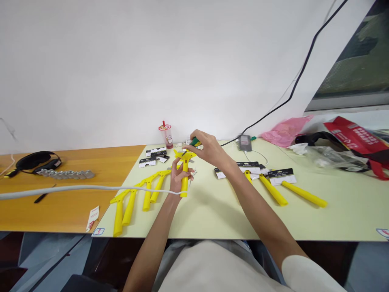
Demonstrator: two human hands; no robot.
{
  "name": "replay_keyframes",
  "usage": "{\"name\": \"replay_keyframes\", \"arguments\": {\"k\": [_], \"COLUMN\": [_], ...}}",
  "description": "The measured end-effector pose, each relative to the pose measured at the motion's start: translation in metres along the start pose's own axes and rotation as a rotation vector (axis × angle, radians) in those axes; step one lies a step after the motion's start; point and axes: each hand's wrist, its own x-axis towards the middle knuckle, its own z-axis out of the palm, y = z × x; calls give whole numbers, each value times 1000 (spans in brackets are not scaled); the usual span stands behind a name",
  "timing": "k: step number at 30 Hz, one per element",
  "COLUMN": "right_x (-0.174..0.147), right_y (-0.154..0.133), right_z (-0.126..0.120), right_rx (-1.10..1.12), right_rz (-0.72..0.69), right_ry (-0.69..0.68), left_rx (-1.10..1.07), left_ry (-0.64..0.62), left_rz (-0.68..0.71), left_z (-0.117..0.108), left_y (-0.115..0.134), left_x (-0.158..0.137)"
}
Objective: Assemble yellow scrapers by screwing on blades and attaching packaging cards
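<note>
My left hand [176, 176] is closed around the handle of a yellow T-shaped scraper [184, 184], which it holds upright above the table. In my right hand [211, 151] is a screwdriver [195, 141] with a green and yellow handle, its shaft pointing down at the scraper's head. My right fingers partly cover the screwdriver. Several similar yellow scrapers [129, 209] lie in a slanting row left of my left hand. Beyond my right forearm are more yellow handles [273, 190] with black-and-white cards [282, 177] at their far ends.
A cup with a red straw [166, 136] stands near the wall beside several cards [147, 162]. A white cable [91, 187] crosses the view at left. At back right are a wired device [244, 142], a pink bag [285, 132] and a red package [358, 136].
</note>
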Motion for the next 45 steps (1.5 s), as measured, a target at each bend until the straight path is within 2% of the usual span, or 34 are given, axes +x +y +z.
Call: {"name": "replay_keyframes", "arguments": {"k": [5, 10, 15, 20, 25, 30, 37, 41, 45], "right_x": [0, 0, -2, 0, 1, -2, -8, -12, -15], "right_y": [1, 4, 7, 9, 16, 32, 43, 46, 51], "right_z": [-2, 5, 5, -4, -20, -14, 33, 50, 60], "right_rx": [141, -21, 24, 39, 87, 8, -2, -32, -58], "right_rz": [-42, 22, 25, 42, 156, 272, 249, 252, 250], "right_ry": [-119, -38, -110, -25, 19, -168, -493, -587, -611], "left_rx": [-3, -35, -114, -205, -327, -435, -398, -386, -369], "left_ry": [51, 11, 39, 119, 198, 131, -1, 2, 17], "left_rz": [-13, -23, -90, -156, -59, 34, 43, 70, 66], "left_z": [-2, -2, -2, -5, -15, -26, -22, -21, -21], "left_y": [3, 3, -1, -5, 10, 26, 30, 33, 34], "left_x": [1, 1, 3, 6, 11, 13, 4, 2, 1]}}
